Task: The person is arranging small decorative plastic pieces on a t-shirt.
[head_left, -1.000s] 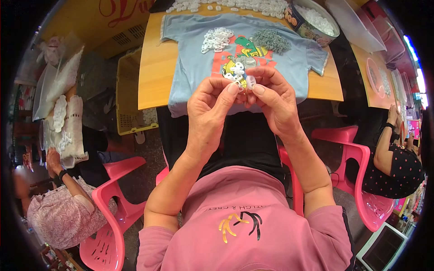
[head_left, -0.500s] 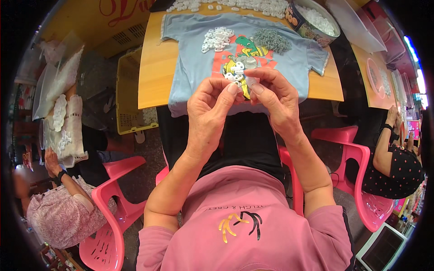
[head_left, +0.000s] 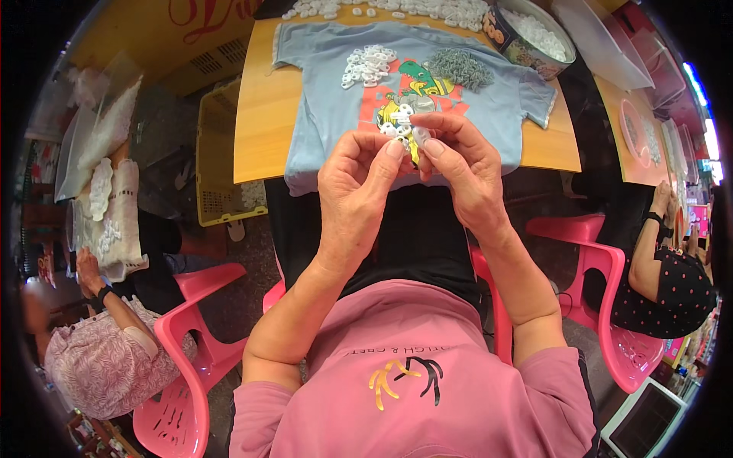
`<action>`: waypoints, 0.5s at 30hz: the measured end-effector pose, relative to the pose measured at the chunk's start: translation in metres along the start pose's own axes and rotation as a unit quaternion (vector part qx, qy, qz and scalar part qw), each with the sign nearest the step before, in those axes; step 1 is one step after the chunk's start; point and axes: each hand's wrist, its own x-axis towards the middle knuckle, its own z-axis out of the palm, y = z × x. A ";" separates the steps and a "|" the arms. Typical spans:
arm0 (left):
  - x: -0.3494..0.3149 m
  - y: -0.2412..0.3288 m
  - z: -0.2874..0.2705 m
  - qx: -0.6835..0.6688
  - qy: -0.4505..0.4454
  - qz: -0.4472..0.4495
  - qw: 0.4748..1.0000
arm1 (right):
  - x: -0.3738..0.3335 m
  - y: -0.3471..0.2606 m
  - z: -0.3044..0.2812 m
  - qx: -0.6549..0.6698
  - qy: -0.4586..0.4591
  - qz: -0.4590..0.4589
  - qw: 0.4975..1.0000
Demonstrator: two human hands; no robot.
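Note:
Both hands meet over the front edge of a light-blue T-shirt (head_left: 328, 114) spread on the table. My right hand (head_left: 469, 172) pinches a small white oval plastic piece (head_left: 421, 136) between thumb and forefinger. Close beside it, my left hand (head_left: 353, 183) is closed in a pinch; whatever sits at its fingertips is too small to name. Just beyond the fingers lies a little group of white oval pieces (head_left: 398, 114) on the shirt's dinosaur print. Farther back are a heap of similar white pieces (head_left: 369, 66) and, to its right, a pile of small grey parts (head_left: 460, 69).
More white pieces (head_left: 427, 8) line the far edge of the wooden table (head_left: 263, 145). A round tin (head_left: 534, 38) full of white pieces stands at the back right. A yellow crate (head_left: 221, 160) is on the floor at left. People sit on either side on pink chairs (head_left: 191, 336).
The white piece in my right fingers has turned, its face now showing more. My hands have otherwise barely shifted.

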 end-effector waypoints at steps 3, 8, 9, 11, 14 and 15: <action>0.000 0.000 -0.001 0.009 0.000 -0.001 1.000 | 0.000 0.001 0.000 0.002 0.002 0.000 1.000; 0.001 -0.001 -0.001 0.017 -0.007 -0.006 1.000 | 0.001 0.002 -0.001 -0.021 -0.009 -0.021 1.000; 0.001 -0.001 -0.001 0.017 -0.007 -0.006 1.000 | 0.001 0.002 0.000 -0.034 -0.005 -0.025 0.999; 0.001 -0.001 0.000 0.021 0.002 -0.005 1.000 | 0.002 0.002 0.001 -0.047 -0.001 -0.030 0.998; 0.001 -0.002 -0.001 0.027 0.006 -0.001 1.000 | 0.001 0.004 0.003 -0.096 -0.009 -0.080 0.992; 0.001 -0.003 -0.002 0.027 0.006 -0.001 1.000 | 0.001 0.005 0.003 -0.104 -0.008 -0.090 0.990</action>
